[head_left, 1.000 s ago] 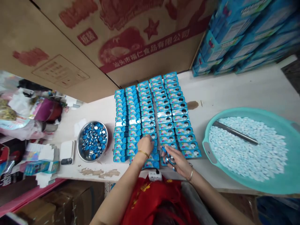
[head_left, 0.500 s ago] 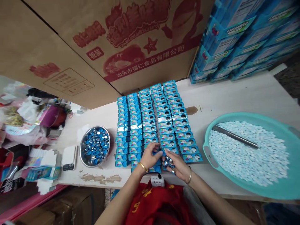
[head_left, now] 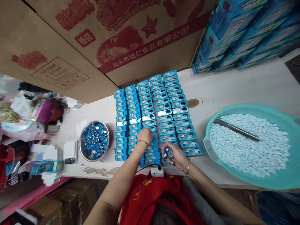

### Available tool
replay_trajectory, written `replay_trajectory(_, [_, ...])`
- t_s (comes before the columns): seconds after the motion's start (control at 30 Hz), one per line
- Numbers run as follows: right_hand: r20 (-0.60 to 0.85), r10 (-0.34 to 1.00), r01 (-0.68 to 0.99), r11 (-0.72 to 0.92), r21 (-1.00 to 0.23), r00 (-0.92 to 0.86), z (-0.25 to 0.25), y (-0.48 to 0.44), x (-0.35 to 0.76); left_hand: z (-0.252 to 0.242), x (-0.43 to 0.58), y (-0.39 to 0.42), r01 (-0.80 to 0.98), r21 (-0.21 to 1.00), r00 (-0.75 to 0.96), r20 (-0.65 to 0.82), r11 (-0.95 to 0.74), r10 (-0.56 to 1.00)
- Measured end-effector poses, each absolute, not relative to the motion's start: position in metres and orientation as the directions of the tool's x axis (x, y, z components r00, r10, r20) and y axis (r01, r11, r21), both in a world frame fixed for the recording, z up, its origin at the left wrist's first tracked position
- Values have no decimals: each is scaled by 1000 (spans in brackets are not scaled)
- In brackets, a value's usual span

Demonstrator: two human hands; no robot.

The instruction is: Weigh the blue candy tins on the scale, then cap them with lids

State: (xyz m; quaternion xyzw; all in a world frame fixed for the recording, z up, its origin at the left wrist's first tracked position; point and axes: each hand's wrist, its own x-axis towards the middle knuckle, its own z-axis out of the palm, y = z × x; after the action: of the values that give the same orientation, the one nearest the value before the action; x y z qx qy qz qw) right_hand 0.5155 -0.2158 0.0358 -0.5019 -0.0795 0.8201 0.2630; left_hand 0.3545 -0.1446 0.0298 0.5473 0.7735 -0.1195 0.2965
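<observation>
Columns of blue tins [head_left: 179,111] stand in close rows on the table. My left hand [head_left: 144,136] reaches onto the third column from the left, its fingers bent down at a tin; whatever they pinch is hidden. Lower right of it, my right hand [head_left: 174,156] is curled palm up around several round metal caps [head_left: 169,153], above the near end of the fourth column. Some tins at the right show dark round openings, while those at the left show blue round spots. A steel bowl [head_left: 81,147] at the left holds many blue and silver caps.
At the right, a teal basin [head_left: 208,150] holds pale blue pieces and a metal bar [head_left: 236,129]. Large cartons [head_left: 110,59] stand behind the tins, with stacked blue boxes [head_left: 225,40] at the back right. A white device [head_left: 157,172] with a cable sits at the near edge.
My left hand has moved away from my right hand, up and slightly left onto the third column. My right hand still holds the caps. The camera view has shifted a little.
</observation>
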Motion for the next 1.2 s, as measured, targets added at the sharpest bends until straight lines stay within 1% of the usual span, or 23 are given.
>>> replay_trajectory(0.07, [-778,521,-342,-845,-411,-352,37,-217,514,29,356,-141,929,87,-234,-610,358,757])
replay_trajectory(0.13, [-774,527,-337,-842,-421,-350,37,-216,511,29,358,-139,936,60,-239,-614,347,752])
replay_trajectory(0.2, [-776,526,-332,-844,-422,-348,37,-215,509,34,359,-142,941,67,-227,-605,333,763])
replay_trajectory(0.27, [-786,515,-324,-850,-416,-342,36,-213,507,41,361,-148,945,102,-194,-588,310,785])
replay_trajectory(0.3, [-792,509,-321,-853,-411,-337,36,-212,506,45,362,-154,945,146,-160,-575,293,802])
replay_trajectory(0.33, [-800,501,-318,-857,-406,-329,37,-210,505,49,365,-160,937,228,-99,-558,266,824])
replay_trajectory(0.37, [-809,493,-315,-860,-400,-318,37,-209,504,53,367,-168,912,341,-11,-534,228,845])
replay_trajectory(0.43, [-828,476,-316,-867,-385,-298,37,-207,502,58,374,-183,796,584,161,-458,159,874])
replay_trajectory(0.47, [-835,465,-318,-871,-373,-293,37,-206,501,59,378,-189,724,673,204,-418,151,885])
replay_trajectory(0.5, [-841,454,-320,-876,-360,-294,37,-205,499,59,381,-194,667,727,207,-390,161,897])
replay_trajectory(0.53, [-844,444,-324,-880,-347,-301,37,-204,497,59,384,-197,641,744,178,-383,188,906])
replay_trajectory(0.57, [-843,437,-330,-883,-334,-315,38,-203,495,58,385,-197,644,732,130,-390,222,911])
replay_trajectory(0.63, [-828,436,-350,-882,-316,-352,39,-200,494,56,383,-189,699,657,31,-420,281,907])
replay_trajectory(0.77, [-780,486,-423,-850,-315,-395,43,-193,499,46,365,-154,822,429,-156,-463,374,873])
replay_trajectory(0.83, [-768,512,-444,-832,-333,-385,43,-192,503,39,356,-136,855,336,-205,-483,396,851])
replay_trajectory(1.0, [-745,543,-444,-818,-365,-388,42,-193,509,26,347,-111,911,144,-241,-574,387,782])
replay_trajectory(1.1, [-735,553,-441,-815,-377,-392,42,-194,508,27,347,-110,919,86,-266,-585,385,766])
replay_trajectory(1.13, [-730,558,-439,-813,-383,-394,42,-194,508,30,348,-111,921,89,-262,-580,380,771])
replay_trajectory(1.2, [-720,567,-439,-809,-392,-401,43,-193,507,38,350,-117,926,131,-227,-554,353,801])
